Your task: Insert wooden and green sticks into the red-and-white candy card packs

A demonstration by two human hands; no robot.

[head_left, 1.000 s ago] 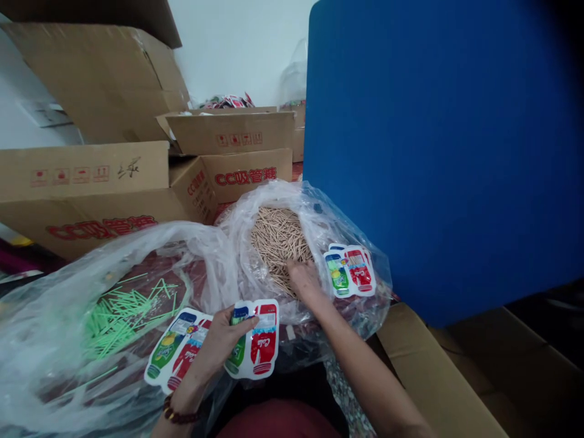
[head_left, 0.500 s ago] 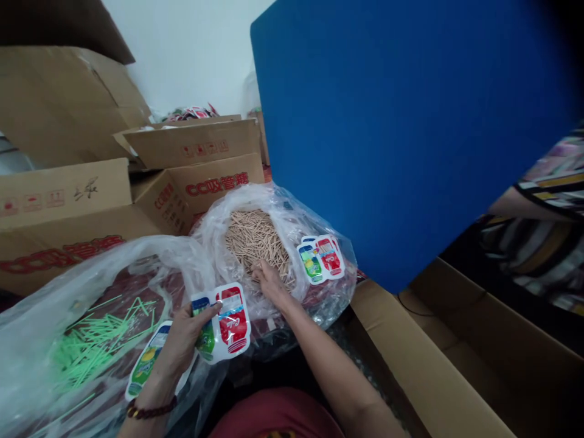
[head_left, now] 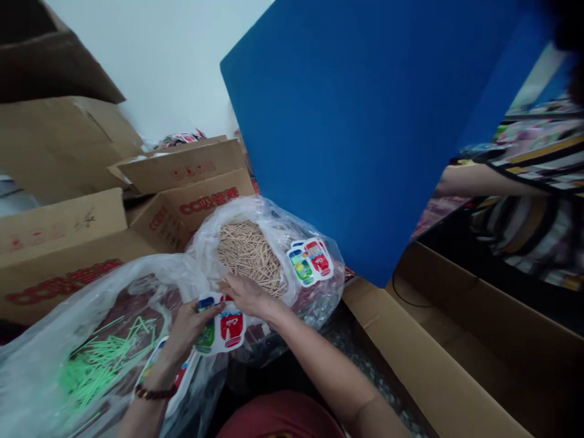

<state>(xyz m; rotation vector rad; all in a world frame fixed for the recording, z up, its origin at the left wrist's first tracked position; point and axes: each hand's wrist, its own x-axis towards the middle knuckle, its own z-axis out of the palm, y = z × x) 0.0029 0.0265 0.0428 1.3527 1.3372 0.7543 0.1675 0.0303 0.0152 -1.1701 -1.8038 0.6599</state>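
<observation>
My left hand (head_left: 194,325) grips a printed packet (head_left: 232,328) with a red cola bottle and a green bottle on it, the thumb lying across its front. Over the packet's upper edge, my right hand (head_left: 249,296) is closed in a pinch on what look like thin brown sticks, mostly hidden by the fingers. Just beyond is a clear plastic bag holding a heap of brown sticks (head_left: 250,252). More bottle-shaped packets (head_left: 310,261) lie on that bag's right side. Under my left wrist is another packet (head_left: 185,380), partly covered.
Light green sticks (head_left: 107,365) lie in an open plastic bag (head_left: 150,264) at left. Cardboard boxes (head_left: 64,249) stand behind. A large blue panel (head_left: 356,134) rises at back right, with an open carton (head_left: 387,340) below it. A person in a striped top (head_left: 538,182) is at far right.
My right hand has left the brown stick heap and come down-left to the top of the held packet. The view has shifted slightly, showing more of the other person's arm.
</observation>
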